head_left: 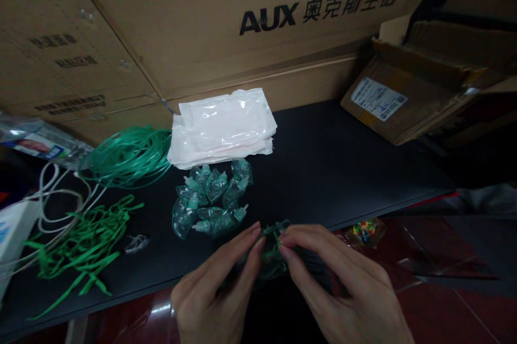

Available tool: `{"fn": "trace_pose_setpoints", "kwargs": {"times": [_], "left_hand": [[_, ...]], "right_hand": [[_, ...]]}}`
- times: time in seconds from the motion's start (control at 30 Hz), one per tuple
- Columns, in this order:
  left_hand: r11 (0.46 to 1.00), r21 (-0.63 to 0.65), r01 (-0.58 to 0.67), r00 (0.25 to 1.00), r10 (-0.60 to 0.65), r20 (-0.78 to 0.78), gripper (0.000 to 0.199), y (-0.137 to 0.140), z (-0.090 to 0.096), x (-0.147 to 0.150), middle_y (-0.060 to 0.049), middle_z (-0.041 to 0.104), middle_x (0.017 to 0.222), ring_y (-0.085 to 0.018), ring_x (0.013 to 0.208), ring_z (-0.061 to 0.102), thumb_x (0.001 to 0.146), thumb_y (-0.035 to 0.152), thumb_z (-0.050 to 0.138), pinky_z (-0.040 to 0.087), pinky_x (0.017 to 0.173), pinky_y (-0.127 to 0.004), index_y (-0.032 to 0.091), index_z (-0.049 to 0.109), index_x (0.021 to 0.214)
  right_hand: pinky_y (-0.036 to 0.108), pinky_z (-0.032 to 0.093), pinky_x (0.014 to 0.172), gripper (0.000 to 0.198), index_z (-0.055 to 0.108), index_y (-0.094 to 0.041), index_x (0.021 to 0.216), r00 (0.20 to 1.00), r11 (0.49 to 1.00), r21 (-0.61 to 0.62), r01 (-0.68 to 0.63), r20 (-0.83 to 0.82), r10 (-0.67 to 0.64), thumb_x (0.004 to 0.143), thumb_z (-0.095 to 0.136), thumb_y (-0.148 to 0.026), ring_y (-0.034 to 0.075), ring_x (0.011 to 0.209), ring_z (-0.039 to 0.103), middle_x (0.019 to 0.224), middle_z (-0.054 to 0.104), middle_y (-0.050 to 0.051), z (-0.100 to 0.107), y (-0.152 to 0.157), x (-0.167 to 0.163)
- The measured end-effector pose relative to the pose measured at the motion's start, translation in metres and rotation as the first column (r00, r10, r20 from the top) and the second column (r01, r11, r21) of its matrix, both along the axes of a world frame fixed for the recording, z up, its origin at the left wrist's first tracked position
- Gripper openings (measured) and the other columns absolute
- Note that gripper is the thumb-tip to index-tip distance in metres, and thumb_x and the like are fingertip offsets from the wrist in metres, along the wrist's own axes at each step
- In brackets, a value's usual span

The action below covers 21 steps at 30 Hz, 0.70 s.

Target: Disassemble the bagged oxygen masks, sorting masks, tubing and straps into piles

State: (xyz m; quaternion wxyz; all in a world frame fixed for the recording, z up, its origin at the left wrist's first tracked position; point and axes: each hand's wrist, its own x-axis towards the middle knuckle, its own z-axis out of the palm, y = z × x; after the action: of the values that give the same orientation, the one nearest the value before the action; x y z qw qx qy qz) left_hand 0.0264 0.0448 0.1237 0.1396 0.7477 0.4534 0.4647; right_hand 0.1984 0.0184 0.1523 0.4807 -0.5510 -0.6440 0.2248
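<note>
Just past the table's front edge, my left hand (226, 285) and my right hand (335, 274) meet at a small clear green oxygen mask (271, 266). Thumb and forefinger of each hand are pinched on its rim, where a thin green elastic strap (277, 237) shows between the fingertips. Much of the mask is blurred or covered by my fingers. Beyond my left hand, several similar clear green masks (218, 188) with pale connectors lie grouped on the dark table (315, 155). A tangle of green elastic straps (86, 241) is to their left, beside a few small metal clips (136, 243).
Coiled green tubing (129, 155) and white packets (226, 123) lie behind the masks. White cable (60, 193) crosses the left end. Large cartons (262, 53) form the back wall, and an open box (383, 96) leans at right. A bag of colourful bits (365, 231) is lower right.
</note>
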Motion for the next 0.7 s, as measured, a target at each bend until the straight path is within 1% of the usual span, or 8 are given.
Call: {"fn": "trace_pose_setpoints", "kwargs": {"times": [0.17,0.3,0.4,0.57,0.7], "left_hand": [[0.995,-0.092,0.022,0.996,-0.015,0.083,0.023,0.0,-0.003,-0.002,0.004,0.085,0.11,-0.011,0.088,0.082,0.089,0.011,0.078,0.061,0.093,-0.013,0.023,0.081,0.109],[0.994,-0.101,0.051,0.991,-0.037,0.127,0.027,-0.001,-0.004,-0.003,0.006,0.084,0.112,-0.01,0.089,0.082,0.088,0.009,0.078,0.06,0.094,-0.012,0.024,0.081,0.111],[0.992,-0.113,0.05,0.99,-0.034,0.137,0.028,-0.002,-0.004,-0.004,0.005,0.084,0.112,-0.011,0.09,0.082,0.088,0.006,0.078,0.061,0.095,-0.014,0.024,0.081,0.11],[0.994,-0.074,0.08,0.99,-0.07,0.121,0.029,-0.002,-0.005,-0.008,0.003,0.083,0.115,-0.012,0.094,0.082,0.089,0.005,0.077,0.061,0.097,-0.016,0.022,0.079,0.113],[0.994,-0.009,0.11,0.994,-0.11,0.029,0.028,-0.001,-0.006,-0.014,-0.003,0.082,0.119,-0.012,0.099,0.081,0.092,0.002,0.072,0.06,0.099,-0.016,0.016,0.078,0.117]], "right_hand": [[0.01,0.056,0.079,0.02,0.067,-0.025,0.095,0.996,0.998,-0.05,-0.029,-0.09,0.025,0.091,0.064,-0.006,0.007,0.079,0.074,0.088,0.074,-0.006,0.001,0.005,-0.006],[0.014,0.056,0.076,0.019,0.067,-0.024,0.092,0.993,0.991,-0.129,-0.039,-0.118,0.024,0.092,0.063,-0.006,0.009,0.078,0.072,0.086,0.072,-0.006,-0.001,0.006,-0.007],[0.014,0.055,0.076,0.018,0.068,-0.025,0.092,0.99,0.985,-0.163,-0.047,-0.141,0.023,0.093,0.064,-0.008,0.009,0.078,0.073,0.087,0.073,-0.006,-0.002,0.006,-0.006],[0.015,0.054,0.075,0.02,0.067,-0.027,0.092,0.987,0.978,-0.203,-0.049,-0.161,0.016,0.093,0.064,-0.007,0.008,0.079,0.072,0.086,0.072,-0.008,-0.004,0.006,-0.008],[0.015,0.053,0.072,0.018,0.066,-0.028,0.09,0.986,0.976,-0.213,-0.053,-0.163,0.017,0.093,0.065,-0.01,0.009,0.078,0.072,0.085,0.072,-0.008,-0.005,0.006,-0.01]]}}
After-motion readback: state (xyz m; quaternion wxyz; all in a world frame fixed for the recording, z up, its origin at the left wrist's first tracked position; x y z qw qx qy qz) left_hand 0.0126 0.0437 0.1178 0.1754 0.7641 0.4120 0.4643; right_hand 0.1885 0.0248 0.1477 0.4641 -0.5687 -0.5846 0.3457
